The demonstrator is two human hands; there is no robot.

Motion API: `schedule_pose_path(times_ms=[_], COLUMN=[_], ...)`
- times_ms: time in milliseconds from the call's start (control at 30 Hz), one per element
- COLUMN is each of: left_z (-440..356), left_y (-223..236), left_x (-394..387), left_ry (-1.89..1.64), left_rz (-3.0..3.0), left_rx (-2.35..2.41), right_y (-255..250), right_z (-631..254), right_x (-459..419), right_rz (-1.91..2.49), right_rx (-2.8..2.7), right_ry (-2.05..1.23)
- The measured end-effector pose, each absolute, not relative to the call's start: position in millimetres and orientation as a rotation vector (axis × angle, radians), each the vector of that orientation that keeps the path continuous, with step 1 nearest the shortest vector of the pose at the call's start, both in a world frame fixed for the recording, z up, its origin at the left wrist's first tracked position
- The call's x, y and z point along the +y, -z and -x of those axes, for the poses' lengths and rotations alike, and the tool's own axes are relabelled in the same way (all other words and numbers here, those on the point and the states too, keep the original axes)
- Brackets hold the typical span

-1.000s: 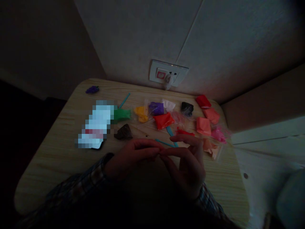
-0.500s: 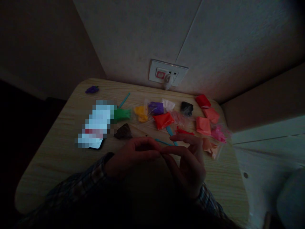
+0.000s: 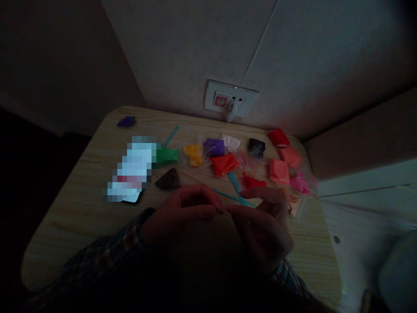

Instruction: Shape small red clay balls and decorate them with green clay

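L hand [image 3: 182,213] pinching sml dark bit [image 3: 219,211] btwn thumb & fingertip; R hand [image 3: 265,228] just beside it, fingers bent, can't tell if gripping. Bit's held over table [image 3: 312,248]; 2 teal tools [image 3: 234,181] nr R fingers; brown lump [image 3: 168,179] nr L hand.

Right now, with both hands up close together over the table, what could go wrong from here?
The small dark piece pinched by the left hand could slip, and in this dim light it might be hard to find.

The right hand is close to the blue tools, so it might nudge them if it dips.

The brown lump lies just beyond the left hand and could get knocked.
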State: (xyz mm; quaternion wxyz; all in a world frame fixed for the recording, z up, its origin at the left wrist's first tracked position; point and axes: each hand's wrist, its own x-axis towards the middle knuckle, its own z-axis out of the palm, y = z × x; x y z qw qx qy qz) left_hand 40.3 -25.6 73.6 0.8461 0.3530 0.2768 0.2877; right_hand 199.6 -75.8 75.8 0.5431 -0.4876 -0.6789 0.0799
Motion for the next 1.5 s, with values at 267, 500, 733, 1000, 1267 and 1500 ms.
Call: schedule_pose_path(times_ms=[267,500,733,1000,1267,1500], left_z=[-39.7,-37.4,-39.6,-37.6,-38.6,-38.0], left_y=[-75.0,-77.6,-78.5,-74.6,-72.1,-72.5], left_x=[-24.6,-25.1,-25.2,-24.3,-24.2,-23.3], left_ry=[-0.655,-0.686,-0.682,-0.606,-0.559,-0.547], left_rz=[-0.787,-0.838,-0.859,-0.797,-0.744,-0.75], left_rx=[0.51,0.536,0.544,0.526,0.518,0.545], right_y=[-72.8,-69.8,-70.8,-70.8,-70.4,-69.0], right_z=[-200.8,-198.9,-199.8,-197.9,-200.5,-202.4], right_x=[-77.5,-80.4,-78.3,-78.6,-79.8,-78.4], right_rz=[1.123,1.208,1.189,1.16,1.145,1.147], right_rx=[-1.628,-1.697,-1.763,-1.809,-1.849,-1.852], right_ry=[-0.14,-0.011,0.046,0.164,0.213,0.195])
